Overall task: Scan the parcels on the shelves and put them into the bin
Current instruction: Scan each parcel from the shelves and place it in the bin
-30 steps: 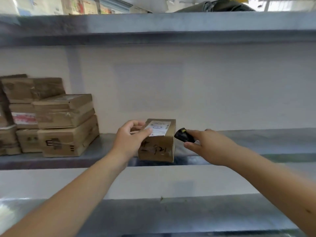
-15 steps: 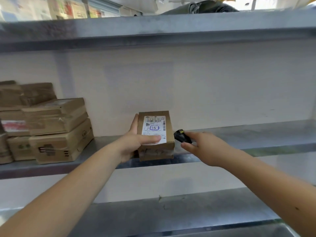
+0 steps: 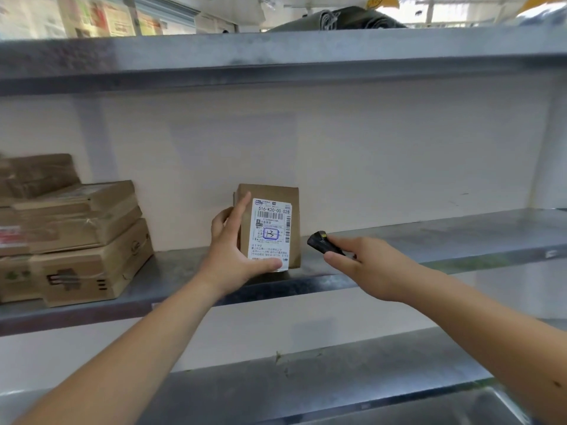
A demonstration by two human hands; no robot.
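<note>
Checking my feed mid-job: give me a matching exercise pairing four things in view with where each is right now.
Things:
1. small brown cardboard parcel with white label
2. small black handheld scanner
3. stack of brown cardboard boxes
4. dark rolled bundle

Places:
A. on the top shelf
B. at the left of the middle shelf
C. in the right hand
D. stood upright in the left hand

Pairs: 1-D, 2-C, 3-B, 4-A

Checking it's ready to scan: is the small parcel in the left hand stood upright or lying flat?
Upright. The left hand holds the small parcel on end at the shelf, label facing the camera. The right hand holds the scanner beside it.
</note>
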